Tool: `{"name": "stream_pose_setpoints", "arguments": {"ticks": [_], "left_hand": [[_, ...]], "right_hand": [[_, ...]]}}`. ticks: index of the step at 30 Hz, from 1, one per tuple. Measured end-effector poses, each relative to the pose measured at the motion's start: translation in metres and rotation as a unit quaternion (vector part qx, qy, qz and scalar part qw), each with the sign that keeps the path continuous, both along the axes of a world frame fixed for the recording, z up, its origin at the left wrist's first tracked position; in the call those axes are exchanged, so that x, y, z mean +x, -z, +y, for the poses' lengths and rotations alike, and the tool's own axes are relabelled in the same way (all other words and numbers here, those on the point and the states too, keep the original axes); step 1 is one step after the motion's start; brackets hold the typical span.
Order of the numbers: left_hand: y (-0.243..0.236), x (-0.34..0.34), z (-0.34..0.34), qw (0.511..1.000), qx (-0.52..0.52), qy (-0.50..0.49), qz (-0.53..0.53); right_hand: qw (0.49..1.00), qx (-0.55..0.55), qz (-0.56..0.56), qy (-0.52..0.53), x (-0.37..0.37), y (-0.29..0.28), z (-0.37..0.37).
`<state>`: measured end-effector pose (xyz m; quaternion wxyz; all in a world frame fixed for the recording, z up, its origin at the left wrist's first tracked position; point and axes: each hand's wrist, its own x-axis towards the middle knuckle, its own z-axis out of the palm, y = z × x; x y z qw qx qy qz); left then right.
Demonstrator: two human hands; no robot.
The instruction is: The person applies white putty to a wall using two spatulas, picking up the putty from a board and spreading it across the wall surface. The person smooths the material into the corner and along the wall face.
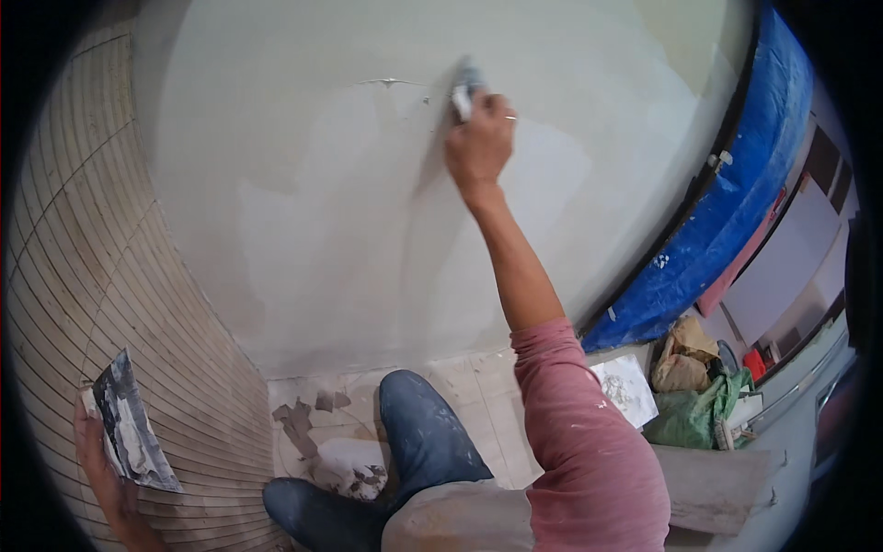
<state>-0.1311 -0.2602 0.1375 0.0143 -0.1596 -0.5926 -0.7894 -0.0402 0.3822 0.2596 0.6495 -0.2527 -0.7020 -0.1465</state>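
Observation:
My right hand [480, 147] reaches up in front of me, fingers closed around a putty knife [465, 85], its blade blurred against the wall. Pale, patchy filler covers the wall [313, 212], with damp-looking areas of different shades. Just left of the knife, a thin raised ridge of filler [390, 82] runs roughly sideways. Low at the far left, my left hand [99, 465] grips a wide, flat metal putty blade [133, 428] by its edge. White filler is smeared across that blade's dark face. The left fingers are partly hidden behind it.
Ribbed panelling [110, 212] lines the left side. A blue plastic sheet [727, 212] hangs at the right. Below it lie a splattered white sheet [627, 388], a brown bag [682, 354] and a green sack [685, 419]. A smeared white container [349, 465] is near my legs on the tiled floor.

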Motion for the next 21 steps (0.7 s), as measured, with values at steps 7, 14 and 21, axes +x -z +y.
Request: {"name": "stream_pose_setpoints", "arguments": {"ticks": [7, 14, 21], "left_hand": [[0.003, -0.004, -0.004, 1.0, -0.001, -0.024, -0.009], [0.004, -0.007, -0.007, 0.999, -0.011, -0.029, -0.013], [0.008, -0.014, -0.008, 1.0, -0.009, -0.009, -0.013]], "right_hand": [[0.999, -0.023, -0.002, 0.023, 0.11, 0.014, 0.047], [0.97, -0.151, 0.124, 0.144, 0.198, 0.039, 0.172], [0.995, -0.049, 0.035, 0.085, 0.103, 0.074, 0.139]]}}
